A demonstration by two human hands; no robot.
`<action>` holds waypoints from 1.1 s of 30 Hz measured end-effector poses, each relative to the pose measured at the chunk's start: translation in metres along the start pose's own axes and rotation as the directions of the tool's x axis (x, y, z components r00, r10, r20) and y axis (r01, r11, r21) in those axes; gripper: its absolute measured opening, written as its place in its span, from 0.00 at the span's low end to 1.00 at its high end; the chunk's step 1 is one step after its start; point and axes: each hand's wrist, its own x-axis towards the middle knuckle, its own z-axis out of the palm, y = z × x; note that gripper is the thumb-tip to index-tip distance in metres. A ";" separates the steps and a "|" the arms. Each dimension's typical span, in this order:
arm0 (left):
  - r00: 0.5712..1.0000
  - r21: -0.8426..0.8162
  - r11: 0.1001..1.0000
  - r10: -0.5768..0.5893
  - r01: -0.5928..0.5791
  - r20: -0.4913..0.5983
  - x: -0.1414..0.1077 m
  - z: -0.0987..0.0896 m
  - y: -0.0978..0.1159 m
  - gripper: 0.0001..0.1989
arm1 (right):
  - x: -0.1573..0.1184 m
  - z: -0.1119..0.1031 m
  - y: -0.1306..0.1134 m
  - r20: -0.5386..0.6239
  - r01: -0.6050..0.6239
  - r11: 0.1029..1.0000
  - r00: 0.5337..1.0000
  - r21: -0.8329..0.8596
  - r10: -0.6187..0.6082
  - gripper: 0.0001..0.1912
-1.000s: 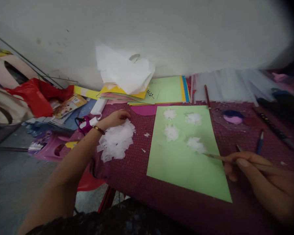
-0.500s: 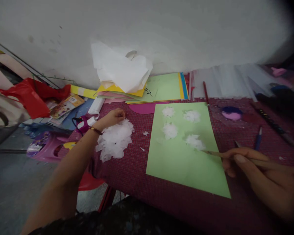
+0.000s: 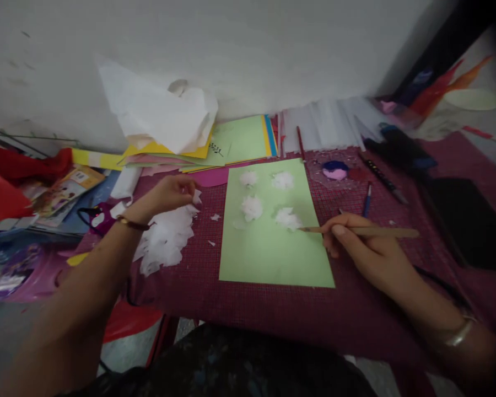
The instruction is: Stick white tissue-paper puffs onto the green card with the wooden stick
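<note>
My left hand [image 3: 171, 193] is above the far edge of a pile of white paper pieces [image 3: 165, 240]. Its fingertips pinch a small white paper piece [image 3: 197, 197]. A slim wooden stick [image 3: 391, 232] with a pointed end is gripped in my right hand [image 3: 357, 240]. The stick's tip is at the edge of the lower right white paper tuft [image 3: 288, 219]. Several such tufts are on a light green sheet [image 3: 273, 259], which lies flat on the table between my hands.
Coloured sheets [image 3: 243, 138] and crumpled white paper [image 3: 161, 110] lie against the wall. Right of the green sheet are a palette with purple and pink paint [image 3: 334, 171], a blue brush [image 3: 367, 199] and a black phone-like slab [image 3: 471, 223]. A red tablecloth [image 3: 240, 306] covers the table.
The camera view has turned right. My left hand has risen a little from the pile, and a white paper piece now shows in its fingers. The stick's tip stays by the same tuft.
</note>
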 end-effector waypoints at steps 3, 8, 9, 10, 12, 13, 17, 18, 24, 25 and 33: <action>0.997 -0.228 0.973 -0.041 0.025 -0.064 0.001 0.003 0.011 0.05 | 0.001 0.000 -0.002 0.010 0.034 0.999 0.999 0.039 -0.034 0.12; 0.987 -0.592 0.790 -0.132 0.162 0.095 -0.007 0.023 0.036 0.08 | 0.001 0.001 -0.009 -0.010 0.039 0.995 0.999 0.086 -0.038 0.12; 0.981 -0.627 0.755 -0.145 0.192 0.126 -0.009 0.031 0.041 0.08 | 0.001 0.000 -0.010 -0.015 0.039 0.995 0.999 0.094 -0.038 0.11; 0.977 -0.646 0.733 -0.156 0.213 0.145 -0.011 0.039 0.045 0.08 | 0.001 0.000 -0.011 -0.021 0.043 0.994 0.999 0.104 -0.041 0.11; 0.972 -0.638 0.734 -0.168 0.233 0.162 -0.015 0.057 0.054 0.08 | 0.001 0.000 -0.012 -0.021 0.049 0.991 0.999 0.125 -0.046 0.10; 0.972 -0.616 0.752 -0.162 0.235 0.172 -0.016 0.064 0.059 0.07 | 0.002 0.000 -0.012 -0.021 0.046 0.990 0.999 0.134 -0.043 0.10; 0.967 -0.495 0.850 -0.060 0.179 0.246 -0.009 0.087 0.077 0.04 | 0.006 -0.001 -0.010 0.008 -0.019 0.988 1.000 0.154 0.018 0.11; 0.966 -0.481 0.863 -0.031 0.155 0.255 -0.005 0.091 0.082 0.04 | 0.007 -0.001 -0.009 0.008 -0.036 0.987 0.999 0.154 0.036 0.12; 0.972 -0.531 0.846 0.077 0.055 0.224 0.017 0.114 0.101 0.04 | 0.012 -0.003 -0.010 0.049 -0.102 0.982 0.994 0.160 0.096 0.12; 0.972 -0.537 0.842 0.090 0.043 0.219 0.019 0.118 0.101 0.04 | 0.013 -0.003 -0.011 0.073 -0.111 0.982 0.992 0.153 0.101 0.12; 0.982 -0.645 0.755 0.002 0.123 0.190 0.024 0.128 0.084 0.04 | 0.016 -0.002 -0.009 0.107 -0.098 0.989 0.990 0.110 0.087 0.11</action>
